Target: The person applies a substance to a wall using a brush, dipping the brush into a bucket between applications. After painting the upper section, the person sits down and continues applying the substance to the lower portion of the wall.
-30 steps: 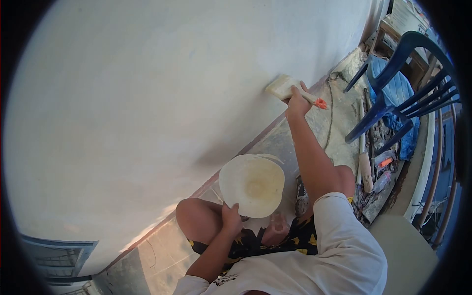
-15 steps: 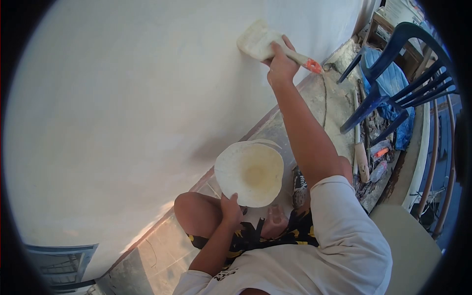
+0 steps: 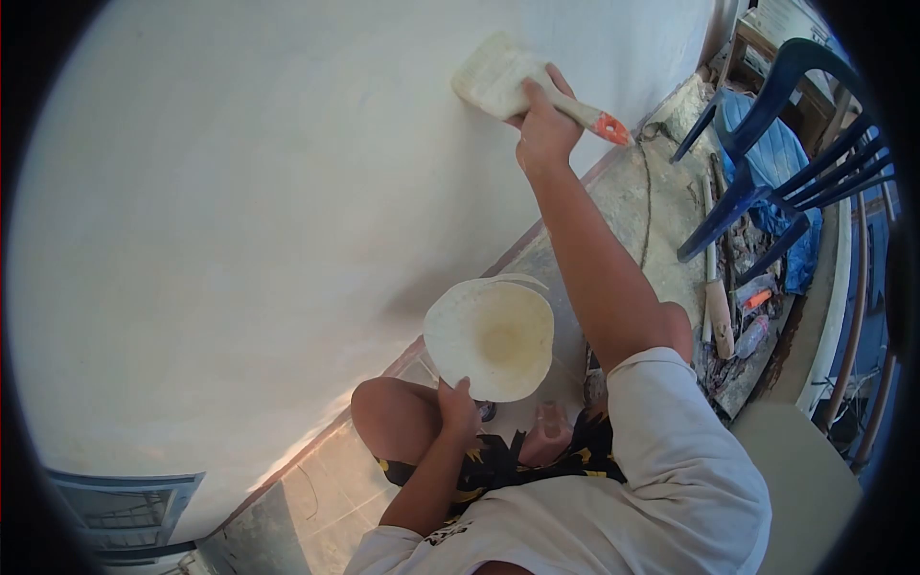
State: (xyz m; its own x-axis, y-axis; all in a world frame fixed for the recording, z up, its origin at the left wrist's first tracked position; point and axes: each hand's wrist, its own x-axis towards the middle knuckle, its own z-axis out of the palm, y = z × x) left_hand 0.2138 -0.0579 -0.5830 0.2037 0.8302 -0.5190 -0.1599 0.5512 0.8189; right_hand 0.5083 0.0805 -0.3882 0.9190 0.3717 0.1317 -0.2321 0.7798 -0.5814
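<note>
My right hand [image 3: 548, 125], at the end of an outstretched arm, is closed on a wide paintbrush [image 3: 496, 77]. The brush is coated whitish, and its handle end is orange. Its broad head lies against the pale wall [image 3: 268, 182] in this view. Below it, my left hand [image 3: 460, 406] grips the near rim of a round whitish bucket [image 3: 460, 331], thumb over the edge. The bucket's mouth faces me, showing a yellowish bottom and pale smears on the inner side. It is held in front of my bent knees.
A dark blue plastic chair [image 3: 743, 182] stands at right, beside a blue plastic sheet [image 3: 800, 249]. A paint roller [image 3: 719, 318], sticks and plastic bottles lie along the ledge. Metal railings [image 3: 848, 355] run at far right. A window [image 3: 125, 513] shows at lower left.
The brush and my right hand have shifted slightly left along the wall. The view has moved a little, so the chair and ledge sit further right. Both grips are unchanged.
</note>
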